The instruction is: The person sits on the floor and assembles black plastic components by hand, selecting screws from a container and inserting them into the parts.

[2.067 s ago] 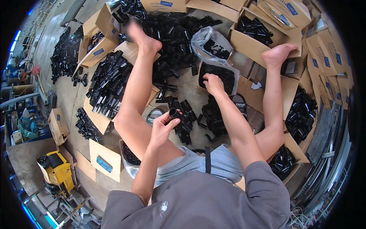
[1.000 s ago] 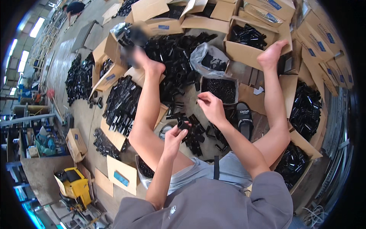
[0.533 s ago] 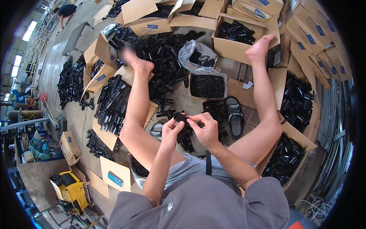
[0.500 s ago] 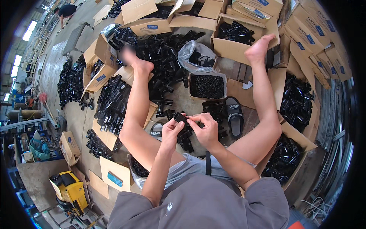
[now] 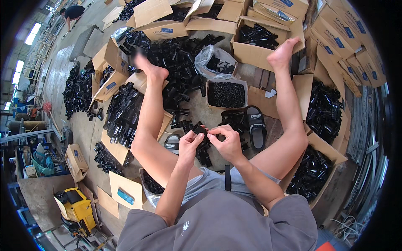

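Note:
Between my legs, my left hand (image 5: 189, 143) grips a short black tubular plastic fitting (image 5: 199, 128), its thumb lying along the side. My right hand (image 5: 228, 141) is closed in a pinch at the right side of the fitting; whatever is between its fingertips is too small or hidden to make out. Below and beyond my hands lie loose black fittings (image 5: 204, 155) on the floor. Just farther off stands a small box (image 5: 208, 105) filled with tiny black parts. A bag-lined box (image 5: 202, 62) behind it holds flat black pieces.
Heaps of black fittings (image 5: 124, 109) lie to my left. Open cartons (image 5: 259, 60) of them stand ahead and along my right. Sandals (image 5: 256, 127) sit between my legs. A phone (image 5: 125, 196) rests on a carton flap at lower left. Another person (image 5: 73, 12) bends down far off.
My hands stay together at the fitting, which has tilted slightly. My right fingers have shifted a little against it.

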{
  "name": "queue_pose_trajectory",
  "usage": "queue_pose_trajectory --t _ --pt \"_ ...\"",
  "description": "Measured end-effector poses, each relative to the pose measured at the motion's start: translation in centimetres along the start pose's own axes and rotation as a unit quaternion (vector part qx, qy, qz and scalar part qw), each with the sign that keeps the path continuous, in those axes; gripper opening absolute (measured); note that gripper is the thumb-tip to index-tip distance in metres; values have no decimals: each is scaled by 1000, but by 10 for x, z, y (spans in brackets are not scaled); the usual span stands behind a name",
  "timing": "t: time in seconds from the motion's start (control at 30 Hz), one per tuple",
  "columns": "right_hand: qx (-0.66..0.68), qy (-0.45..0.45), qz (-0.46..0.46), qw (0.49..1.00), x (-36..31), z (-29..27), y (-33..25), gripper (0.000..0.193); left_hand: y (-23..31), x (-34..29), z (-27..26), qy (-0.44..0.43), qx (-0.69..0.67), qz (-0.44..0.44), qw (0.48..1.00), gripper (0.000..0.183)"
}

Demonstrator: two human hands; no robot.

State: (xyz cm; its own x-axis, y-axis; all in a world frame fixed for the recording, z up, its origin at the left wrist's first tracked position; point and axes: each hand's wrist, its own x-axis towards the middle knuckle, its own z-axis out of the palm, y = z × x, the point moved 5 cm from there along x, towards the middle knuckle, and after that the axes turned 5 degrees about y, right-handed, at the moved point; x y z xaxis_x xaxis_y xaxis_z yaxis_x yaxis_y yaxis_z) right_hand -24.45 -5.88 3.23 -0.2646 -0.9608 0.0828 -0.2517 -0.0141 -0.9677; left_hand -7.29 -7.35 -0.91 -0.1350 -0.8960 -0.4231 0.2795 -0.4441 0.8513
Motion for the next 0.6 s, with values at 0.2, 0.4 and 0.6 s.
queue_pose_trajectory --t 0.2,0.4,0.6 --pt "-84 -64 -33 994 -7 17 11 39 -12 5 -3 90 24 -20 995 21" --pt "38 -80 179 980 -24 35 86 34 -35 1 -18 106 87 -83 987 24" --pt "176 -151 301 925 -28 38 115 28 -36 1 -23 73 128 -165 975 24"
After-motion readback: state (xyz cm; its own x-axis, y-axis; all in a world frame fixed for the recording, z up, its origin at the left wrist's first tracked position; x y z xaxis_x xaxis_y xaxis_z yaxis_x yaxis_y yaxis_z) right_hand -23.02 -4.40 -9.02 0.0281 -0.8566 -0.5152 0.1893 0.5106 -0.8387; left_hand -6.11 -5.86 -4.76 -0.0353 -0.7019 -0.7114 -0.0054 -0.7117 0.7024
